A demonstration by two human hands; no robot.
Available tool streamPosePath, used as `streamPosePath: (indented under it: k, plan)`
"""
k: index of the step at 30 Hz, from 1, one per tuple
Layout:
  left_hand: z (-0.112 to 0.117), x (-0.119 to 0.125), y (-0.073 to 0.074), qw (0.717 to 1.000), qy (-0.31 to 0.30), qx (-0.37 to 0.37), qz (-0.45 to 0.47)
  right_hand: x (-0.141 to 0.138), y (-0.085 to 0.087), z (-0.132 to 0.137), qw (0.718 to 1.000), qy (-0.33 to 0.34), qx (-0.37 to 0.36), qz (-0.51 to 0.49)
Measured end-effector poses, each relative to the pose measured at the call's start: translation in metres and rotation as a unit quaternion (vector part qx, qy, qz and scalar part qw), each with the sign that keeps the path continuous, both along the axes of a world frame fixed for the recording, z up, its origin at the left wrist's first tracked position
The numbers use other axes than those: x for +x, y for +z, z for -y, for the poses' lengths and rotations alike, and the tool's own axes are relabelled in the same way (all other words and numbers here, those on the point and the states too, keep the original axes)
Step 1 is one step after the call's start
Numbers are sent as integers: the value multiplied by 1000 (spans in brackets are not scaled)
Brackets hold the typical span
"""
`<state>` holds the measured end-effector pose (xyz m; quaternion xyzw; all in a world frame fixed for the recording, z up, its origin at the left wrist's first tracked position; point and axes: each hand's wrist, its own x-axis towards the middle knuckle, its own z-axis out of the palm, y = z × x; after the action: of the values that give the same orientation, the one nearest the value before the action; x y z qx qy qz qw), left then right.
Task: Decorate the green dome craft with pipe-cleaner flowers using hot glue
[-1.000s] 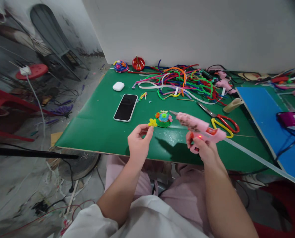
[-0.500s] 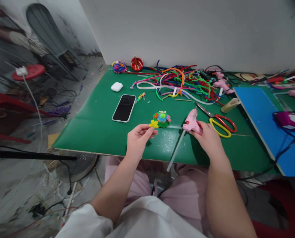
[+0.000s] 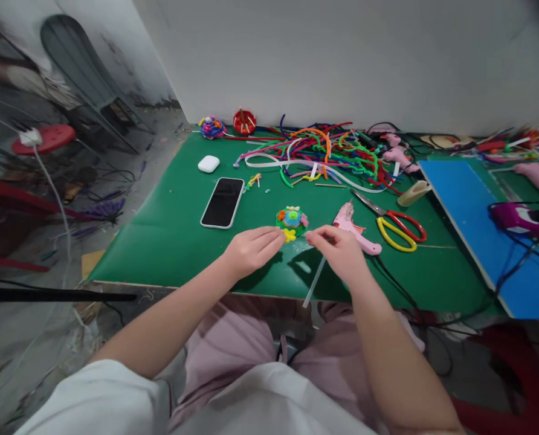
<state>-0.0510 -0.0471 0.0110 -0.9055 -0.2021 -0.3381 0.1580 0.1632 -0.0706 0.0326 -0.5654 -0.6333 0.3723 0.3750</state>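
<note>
My left hand (image 3: 257,249) has its fingers pressed together, with the tips on a small yellow flower (image 3: 289,235). The flower is at the near edge of a round green and blue piece (image 3: 292,219) decorated with orange, pink and pale flowers. Just right of it, my right hand (image 3: 337,249) is closed in a pinch; whatever its fingertips may hold is too small to make out. Behind that hand a pink glue gun (image 3: 356,232) lies on the table, its clear glue stick (image 3: 315,283) jutting toward the front edge.
Scissors (image 3: 390,220) with red and yellow handles lie right of the glue gun. On the left are a phone (image 3: 223,203) and a white earbud case (image 3: 208,164). Tangled colourful pipe cleaners (image 3: 315,151) spread along the back. A blue board (image 3: 482,223) covers the right side.
My right hand has let go of the glue gun, now on the table, and moved left toward the flower. My left hand has brought the yellow flower down to the round piece's near edge.
</note>
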Motion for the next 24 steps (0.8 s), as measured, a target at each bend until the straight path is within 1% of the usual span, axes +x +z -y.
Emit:
streamPosePath:
  k: [2, 4, 7, 9, 10, 12, 14, 15, 16, 17, 19, 21, 22, 24]
  plan:
    - [-4, 3, 4, 999, -10, 21, -24, -12, 0, -3, 1000, 7, -23, -19]
    - [-7, 6, 6, 998, -14, 38, -38, -17, -2, -6, 999, 10, -31, -25]
    - [-8, 9, 4, 998, -16, 52, -39, -17, -6, -10, 998, 19, -48, -35]
    - [-9, 9, 1, 998, -18, 42, -33, -15, -9, -13, 997, 16, -63, -41]
    - [-11, 9, 0, 999, -21, 25, -26, -14, -10, -14, 997, 13, -70, -43]
    - [-17, 9, -2, 999, -16, -35, 9, -12, -12, -18, 997, 7, -72, -39]
    - [-28, 9, -2, 988, 27, -123, 89, -9, -14, -21, 999, -12, -51, -13]
    - [-35, 10, -2, 973, 61, -174, 139, -9, -15, -23, 999, -26, -33, 8]
    - [-43, 11, -2, 951, 92, -225, 193, -9, -17, -24, 999, -41, -14, 31]
    - [-51, 12, -3, 925, 103, -284, 229, -10, -19, -25, 997, -52, 3, 54]
    - [-65, 17, -7, 872, 80, -398, 273, -13, -24, -26, 993, -55, 30, 98]
    - [-74, 21, -14, 826, 42, -482, 290, -18, -30, -26, 987, -47, 51, 144]
    - [-76, 23, -18, 810, 26, -510, 290, -20, -32, -26, 983, -45, 58, 167]
    - [-77, 26, -25, 790, 0, -545, 283, -24, -36, -25, 976, -47, 66, 201]
